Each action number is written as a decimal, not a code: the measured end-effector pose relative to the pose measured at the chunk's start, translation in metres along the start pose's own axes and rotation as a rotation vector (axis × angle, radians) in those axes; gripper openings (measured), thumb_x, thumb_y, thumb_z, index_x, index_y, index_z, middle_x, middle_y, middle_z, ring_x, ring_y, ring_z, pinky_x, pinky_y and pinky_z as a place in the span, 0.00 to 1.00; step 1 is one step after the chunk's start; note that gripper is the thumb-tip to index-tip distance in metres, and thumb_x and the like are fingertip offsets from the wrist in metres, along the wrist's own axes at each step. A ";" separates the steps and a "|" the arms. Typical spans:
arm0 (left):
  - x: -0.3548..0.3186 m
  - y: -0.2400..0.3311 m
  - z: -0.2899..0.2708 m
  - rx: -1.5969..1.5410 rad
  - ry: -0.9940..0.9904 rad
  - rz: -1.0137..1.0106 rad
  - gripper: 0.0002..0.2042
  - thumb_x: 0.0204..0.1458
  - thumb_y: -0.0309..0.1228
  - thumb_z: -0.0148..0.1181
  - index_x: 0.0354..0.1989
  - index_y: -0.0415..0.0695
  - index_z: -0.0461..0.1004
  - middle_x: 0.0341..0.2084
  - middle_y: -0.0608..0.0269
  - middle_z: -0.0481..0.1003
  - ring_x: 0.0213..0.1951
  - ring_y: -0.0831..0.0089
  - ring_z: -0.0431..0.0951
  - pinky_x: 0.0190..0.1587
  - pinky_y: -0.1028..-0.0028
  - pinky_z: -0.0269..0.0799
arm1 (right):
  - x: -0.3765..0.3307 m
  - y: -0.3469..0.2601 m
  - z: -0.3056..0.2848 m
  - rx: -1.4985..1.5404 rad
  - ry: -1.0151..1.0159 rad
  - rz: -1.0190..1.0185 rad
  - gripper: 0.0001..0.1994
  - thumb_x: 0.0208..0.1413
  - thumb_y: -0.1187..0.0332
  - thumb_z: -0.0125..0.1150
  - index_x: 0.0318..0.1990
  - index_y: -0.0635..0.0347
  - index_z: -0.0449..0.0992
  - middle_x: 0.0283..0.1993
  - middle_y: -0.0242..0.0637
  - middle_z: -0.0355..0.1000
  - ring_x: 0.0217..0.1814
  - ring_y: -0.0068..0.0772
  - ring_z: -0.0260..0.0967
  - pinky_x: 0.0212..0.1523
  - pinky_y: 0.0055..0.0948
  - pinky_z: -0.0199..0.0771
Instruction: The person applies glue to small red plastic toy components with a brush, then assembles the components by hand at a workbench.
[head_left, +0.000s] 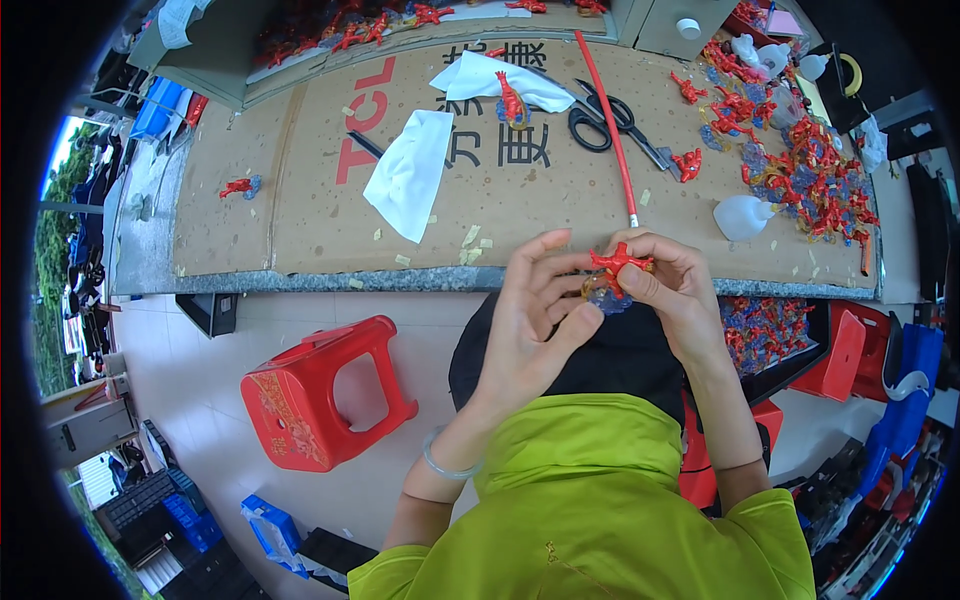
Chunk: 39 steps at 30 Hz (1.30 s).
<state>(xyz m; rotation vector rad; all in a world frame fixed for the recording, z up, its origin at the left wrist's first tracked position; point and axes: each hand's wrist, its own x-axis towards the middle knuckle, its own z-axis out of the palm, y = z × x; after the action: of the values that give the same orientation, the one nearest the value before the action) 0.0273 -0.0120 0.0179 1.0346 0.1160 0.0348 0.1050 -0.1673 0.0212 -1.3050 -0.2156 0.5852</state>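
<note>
Head view, red figure (620, 259): between both hands, a little above three o'clock from centre.
Right hand (678, 297): thumb and fingers are pinched upon the figure.
Left hand (530, 325): half open around its lower side; whether it grips, I cannot tell.
Figures done or left: one seems in work; many more lie in the pile (815, 175) at two o'clock from the hands and the black tray (824, 335) at four; which are finished, I cannot tell.

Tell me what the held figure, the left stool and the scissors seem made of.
Figure: probably plastic, glossy and opaque red, with a translucent bluish part. Left stool: likely moulded plastic, from its smooth, shiny red surface and rounded edges. Scissors: dark handles, probably plastic; a grey sheen suggests metal blades.
</note>
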 end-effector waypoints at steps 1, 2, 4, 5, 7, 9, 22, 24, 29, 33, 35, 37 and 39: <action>-0.001 -0.002 0.002 0.000 0.007 -0.002 0.31 0.50 0.17 0.55 0.61 0.40 0.48 0.44 0.56 0.69 0.47 0.74 0.71 0.47 0.78 0.68 | 0.000 0.002 0.002 -0.013 0.006 -0.072 0.09 0.51 0.72 0.64 0.38 0.67 0.75 0.41 0.33 0.69 0.43 0.20 0.65 0.45 0.20 0.64; 0.000 -0.004 0.005 -0.047 0.018 -0.027 0.30 0.50 0.17 0.55 0.60 0.40 0.49 0.44 0.56 0.69 0.46 0.75 0.71 0.47 0.77 0.69 | 0.000 0.003 0.004 -0.012 0.002 -0.067 0.09 0.51 0.72 0.64 0.38 0.67 0.75 0.41 0.33 0.69 0.43 0.20 0.65 0.45 0.20 0.64; 0.002 -0.003 0.011 -0.108 0.072 -0.061 0.27 0.50 0.17 0.55 0.58 0.39 0.52 0.40 0.57 0.71 0.41 0.76 0.73 0.44 0.78 0.71 | -0.002 0.003 0.008 0.021 0.015 -0.018 0.09 0.50 0.73 0.64 0.37 0.68 0.75 0.43 0.34 0.66 0.44 0.21 0.63 0.45 0.21 0.63; 0.003 -0.005 0.010 -0.109 0.074 -0.062 0.27 0.50 0.17 0.55 0.58 0.39 0.52 0.40 0.57 0.71 0.41 0.76 0.73 0.44 0.78 0.71 | -0.002 0.002 0.010 0.021 0.014 -0.015 0.09 0.50 0.73 0.64 0.37 0.68 0.75 0.43 0.34 0.66 0.44 0.21 0.63 0.45 0.21 0.63; 0.004 -0.009 0.007 -0.018 0.132 -0.035 0.25 0.50 0.16 0.53 0.57 0.38 0.53 0.37 0.54 0.73 0.37 0.73 0.75 0.38 0.76 0.73 | -0.004 -0.002 0.014 -0.094 -0.011 -0.023 0.09 0.50 0.73 0.63 0.37 0.68 0.76 0.42 0.34 0.67 0.41 0.20 0.64 0.42 0.20 0.62; 0.003 -0.005 0.010 0.029 0.160 -0.038 0.25 0.49 0.15 0.53 0.56 0.39 0.54 0.34 0.57 0.73 0.36 0.76 0.75 0.37 0.78 0.73 | -0.004 -0.007 0.011 -0.126 -0.015 -0.029 0.08 0.50 0.73 0.63 0.36 0.68 0.76 0.39 0.33 0.68 0.38 0.19 0.64 0.40 0.20 0.62; -0.006 -0.008 0.016 0.356 0.160 0.095 0.27 0.44 0.11 0.51 0.55 0.40 0.53 0.30 0.60 0.71 0.35 0.78 0.72 0.42 0.81 0.68 | 0.001 -0.009 0.006 -0.022 -0.011 0.137 0.07 0.52 0.73 0.61 0.30 0.70 0.77 0.26 0.30 0.71 0.29 0.16 0.64 0.32 0.19 0.63; -0.006 -0.008 0.017 0.366 0.161 0.093 0.27 0.44 0.11 0.51 0.54 0.40 0.53 0.30 0.60 0.70 0.35 0.78 0.72 0.42 0.81 0.67 | 0.001 -0.010 0.006 -0.016 -0.009 0.145 0.06 0.52 0.73 0.61 0.30 0.70 0.78 0.26 0.31 0.71 0.29 0.16 0.64 0.32 0.18 0.63; -0.004 -0.007 0.018 0.348 0.143 0.101 0.27 0.45 0.11 0.51 0.54 0.40 0.53 0.30 0.60 0.71 0.34 0.78 0.73 0.39 0.80 0.69 | 0.002 -0.012 0.006 0.010 -0.003 0.153 0.07 0.52 0.73 0.60 0.29 0.69 0.78 0.26 0.32 0.72 0.27 0.16 0.65 0.31 0.18 0.63; -0.001 -0.001 0.017 0.136 0.152 -0.071 0.24 0.46 0.13 0.51 0.53 0.39 0.55 0.28 0.58 0.73 0.32 0.76 0.74 0.35 0.80 0.71 | 0.001 -0.014 0.005 -0.118 -0.013 0.143 0.09 0.54 0.70 0.60 0.30 0.70 0.77 0.24 0.33 0.72 0.27 0.16 0.66 0.28 0.19 0.65; -0.001 0.000 0.012 0.085 0.131 -0.158 0.23 0.47 0.13 0.50 0.53 0.39 0.54 0.30 0.56 0.74 0.32 0.74 0.75 0.34 0.80 0.72 | 0.000 -0.022 0.008 -0.181 0.005 0.156 0.10 0.54 0.70 0.60 0.30 0.71 0.77 0.23 0.32 0.72 0.27 0.16 0.66 0.27 0.19 0.65; 0.000 -0.004 0.005 -0.089 0.073 -0.175 0.20 0.51 0.15 0.49 0.53 0.37 0.54 0.33 0.51 0.74 0.32 0.71 0.76 0.33 0.79 0.71 | -0.004 -0.030 0.011 -0.114 0.088 0.121 0.12 0.55 0.67 0.59 0.29 0.71 0.76 0.23 0.32 0.72 0.26 0.15 0.65 0.25 0.22 0.65; 0.001 0.000 0.001 -0.140 0.069 -0.188 0.19 0.52 0.16 0.48 0.53 0.36 0.55 0.34 0.50 0.74 0.33 0.69 0.77 0.35 0.77 0.72 | 0.001 -0.022 0.003 -0.282 0.193 -0.014 0.11 0.53 0.68 0.61 0.30 0.71 0.75 0.23 0.35 0.72 0.26 0.16 0.65 0.25 0.22 0.65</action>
<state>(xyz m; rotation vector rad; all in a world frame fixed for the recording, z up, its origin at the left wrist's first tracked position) 0.0285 -0.0121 0.0185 0.8794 0.2696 -0.0914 0.1107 -0.1675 0.0425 -1.6215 -0.1515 0.4232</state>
